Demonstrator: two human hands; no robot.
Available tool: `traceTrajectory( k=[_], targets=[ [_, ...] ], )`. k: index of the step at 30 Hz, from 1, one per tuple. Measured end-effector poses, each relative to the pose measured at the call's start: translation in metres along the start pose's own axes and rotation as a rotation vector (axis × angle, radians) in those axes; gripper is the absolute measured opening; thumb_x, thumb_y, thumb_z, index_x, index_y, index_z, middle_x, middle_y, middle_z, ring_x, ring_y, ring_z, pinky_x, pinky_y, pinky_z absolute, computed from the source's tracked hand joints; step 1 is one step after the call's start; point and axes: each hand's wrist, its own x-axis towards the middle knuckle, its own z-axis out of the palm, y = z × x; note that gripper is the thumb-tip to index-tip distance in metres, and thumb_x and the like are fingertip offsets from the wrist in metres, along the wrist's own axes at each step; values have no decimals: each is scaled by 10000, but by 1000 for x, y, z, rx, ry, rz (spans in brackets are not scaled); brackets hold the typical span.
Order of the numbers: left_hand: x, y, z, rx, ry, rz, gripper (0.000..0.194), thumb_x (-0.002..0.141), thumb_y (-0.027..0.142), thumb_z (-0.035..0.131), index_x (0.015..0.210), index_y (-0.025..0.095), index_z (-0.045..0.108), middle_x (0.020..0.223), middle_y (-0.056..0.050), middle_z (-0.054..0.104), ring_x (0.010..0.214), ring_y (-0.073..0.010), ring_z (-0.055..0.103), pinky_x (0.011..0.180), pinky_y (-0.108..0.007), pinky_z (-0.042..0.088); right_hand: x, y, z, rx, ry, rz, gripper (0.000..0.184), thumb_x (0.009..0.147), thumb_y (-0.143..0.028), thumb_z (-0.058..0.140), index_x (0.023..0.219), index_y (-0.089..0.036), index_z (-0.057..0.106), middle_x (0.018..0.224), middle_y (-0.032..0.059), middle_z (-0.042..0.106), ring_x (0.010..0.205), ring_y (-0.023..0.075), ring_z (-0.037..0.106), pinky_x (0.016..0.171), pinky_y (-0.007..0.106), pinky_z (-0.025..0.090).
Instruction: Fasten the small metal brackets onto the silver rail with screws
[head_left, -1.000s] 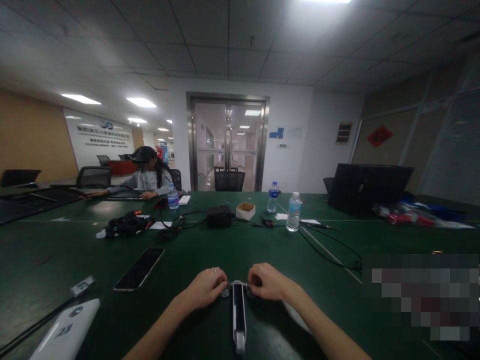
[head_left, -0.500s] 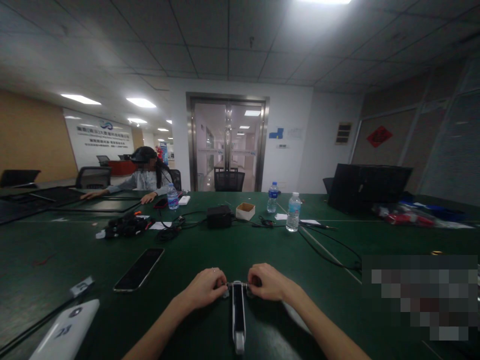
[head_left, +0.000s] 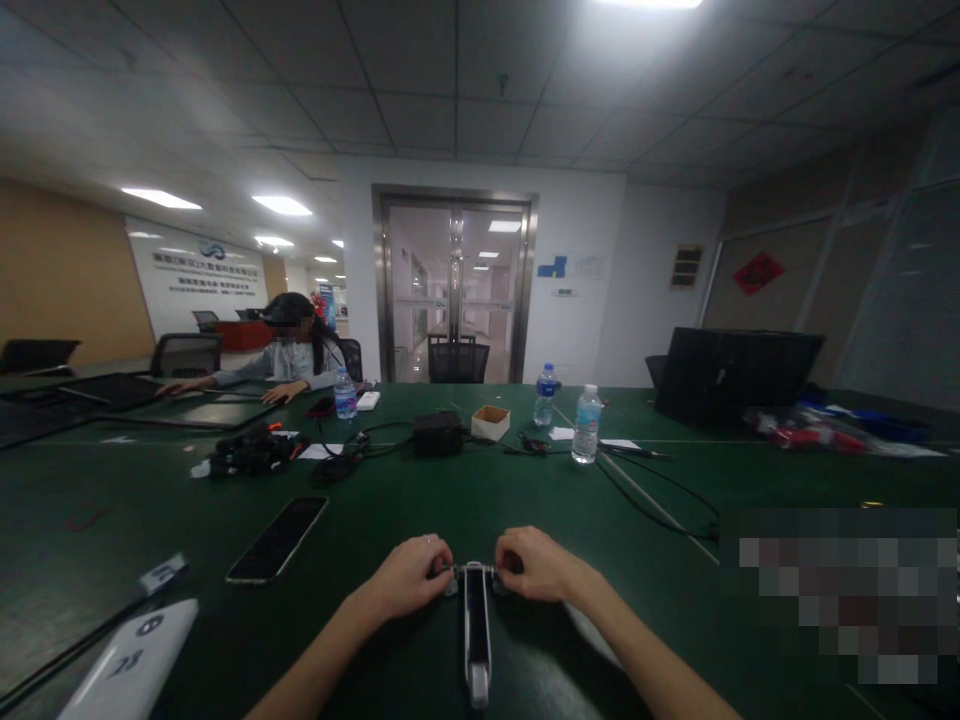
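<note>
A slim white device with a long dark top face lies lengthwise on the green table in front of me. Small, partly clear pieces stick out on both sides of its far end. My left hand has its fingertips closed on the left side piece. On the other side, the fingers of my right hand are curled closed around the right side piece. The fingers hide most of both pieces, so I cannot tell their exact kind. A ring shows on my left hand.
Left of my hands lie a smartphone, a white device marked 28 and a cable. Farther off are a black box, an open carton, water bottles and cables. A co-worker sits across at the left; a monitor stands right.
My hands and the slim device show no visible movement. Across the table, one hand of the co-worker has shifted a little to the left.
</note>
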Motion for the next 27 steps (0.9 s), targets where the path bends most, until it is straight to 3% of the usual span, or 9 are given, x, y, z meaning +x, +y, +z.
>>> traceTrajectory(
  k=[27],
  targets=[
    [1, -2, 2, 15, -5, 33, 175, 900, 312, 520, 970, 206, 640, 909, -21, 608, 833, -181, 561, 678, -259, 404, 0, -5, -2, -46, 5, -2, 113, 804, -243, 593, 860, -174, 664, 858, 27, 639, 719, 131, 560, 622, 212, 390]
  ],
)
